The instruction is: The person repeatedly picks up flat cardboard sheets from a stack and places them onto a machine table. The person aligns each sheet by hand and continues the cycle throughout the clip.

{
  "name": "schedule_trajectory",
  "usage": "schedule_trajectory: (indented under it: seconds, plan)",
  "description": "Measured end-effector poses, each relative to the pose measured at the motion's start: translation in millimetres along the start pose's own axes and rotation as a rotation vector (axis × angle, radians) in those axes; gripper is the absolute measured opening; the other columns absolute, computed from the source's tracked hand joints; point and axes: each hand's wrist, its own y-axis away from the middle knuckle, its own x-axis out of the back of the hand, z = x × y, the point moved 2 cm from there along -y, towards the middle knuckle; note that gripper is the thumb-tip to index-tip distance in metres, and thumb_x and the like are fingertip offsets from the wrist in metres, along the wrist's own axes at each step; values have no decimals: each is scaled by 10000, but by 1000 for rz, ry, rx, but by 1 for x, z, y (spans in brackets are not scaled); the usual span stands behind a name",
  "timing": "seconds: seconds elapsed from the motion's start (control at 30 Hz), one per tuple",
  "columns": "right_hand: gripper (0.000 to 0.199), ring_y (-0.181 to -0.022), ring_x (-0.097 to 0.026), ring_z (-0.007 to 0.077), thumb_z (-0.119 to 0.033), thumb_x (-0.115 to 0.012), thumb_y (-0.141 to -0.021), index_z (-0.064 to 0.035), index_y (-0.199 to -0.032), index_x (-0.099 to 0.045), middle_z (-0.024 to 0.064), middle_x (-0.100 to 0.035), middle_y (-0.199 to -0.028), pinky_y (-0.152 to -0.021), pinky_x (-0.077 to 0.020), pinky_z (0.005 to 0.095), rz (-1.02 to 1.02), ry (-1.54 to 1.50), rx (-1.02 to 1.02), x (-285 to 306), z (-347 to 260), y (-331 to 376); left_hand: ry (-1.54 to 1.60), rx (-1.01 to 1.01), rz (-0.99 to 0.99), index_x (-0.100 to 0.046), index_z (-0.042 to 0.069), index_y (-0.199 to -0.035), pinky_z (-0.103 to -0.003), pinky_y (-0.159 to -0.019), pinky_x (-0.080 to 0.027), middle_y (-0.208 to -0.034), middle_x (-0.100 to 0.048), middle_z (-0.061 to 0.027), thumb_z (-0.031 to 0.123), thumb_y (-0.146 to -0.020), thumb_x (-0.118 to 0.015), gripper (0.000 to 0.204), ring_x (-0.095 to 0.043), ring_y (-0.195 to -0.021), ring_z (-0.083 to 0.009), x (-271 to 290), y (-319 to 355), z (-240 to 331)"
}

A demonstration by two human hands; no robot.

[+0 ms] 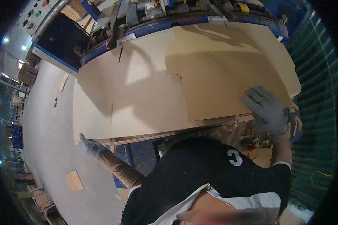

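Note:
A brown cardboard sheet [229,71] with a stepped left edge lies on a stack of larger, paler cardboard sheets [146,86]. My right hand [264,108], in a grey glove, rests on the brown sheet's near right part. Its fingers are stretched out flat. At the stack's near left corner is my left hand [92,147], also in a grey glove. One finger or thumb points up along the corner; the others are partly hidden and blurred. It looks open, with nothing visibly held. Narrow slots show in the pale sheet.
A blue machine [146,28] with rollers and belts stands along the far side of the stack. A button panel [37,15] is at the upper left. Cardboard scraps [248,140] lie below the near edge. Green corrugated sheeting [319,112] borders the right; a cardboard piece [75,180] lies on the floor.

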Motion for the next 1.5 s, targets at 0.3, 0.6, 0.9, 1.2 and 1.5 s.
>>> schedule_trajectory:
  seconds: [0.3,0.6,0.9,1.2,1.5]
  plan:
    - [418,-1192,-527,332,-143,-653,-678,-130,-1093,-607,116,-587,-1246,-1046,-383,486,-11,61,112,-68,-14,21,-87,-266,-631,-589,-42,-1148,-369,-927,-452,-1160,-589,-110,151,-918,-562,301,-546,-1077,-232,-42,82,47]
    - [353,-1133,-565,293,-182,-562,-777,-161,-1126,-608,95,-599,-1233,-1003,-421,486,-28,56,192,-71,-3,14,-1040,-1233,-1535,-539,170,-1288,-539,-1076,-306,-1380,-467,-178,112,-825,-511,467,-446,-1268,-385,-107,197,36]
    - [337,-1162,-526,276,-215,-546,-828,-175,-1162,-568,88,-576,-1229,-1017,-391,456,37,208,273,-92,46,-68,-735,-1419,-1422,-490,114,-1332,-542,-1076,-315,-1403,-447,-171,117,-801,-537,534,-436,-1286,-378,-155,124,22]
    - [515,-1232,-469,290,-461,-530,-881,-172,-1306,-507,82,-505,-1331,-1041,-351,451,112,184,57,-143,118,-201,-986,-1330,-1233,-415,109,-1394,-526,-1101,-270,-1408,-430,-183,148,-800,-596,622,-379,-1316,-389,-301,59,-30]
    - [485,-1138,-539,354,-195,-655,-812,-104,-1270,-524,137,-550,-1266,-974,-446,418,267,-295,-463,-133,147,-111,-981,-1049,-563,-314,-6,-1423,-503,-1120,-211,-1447,-358,-235,425,-836,-642,798,-284,-1361,-411,-204,50,-16]
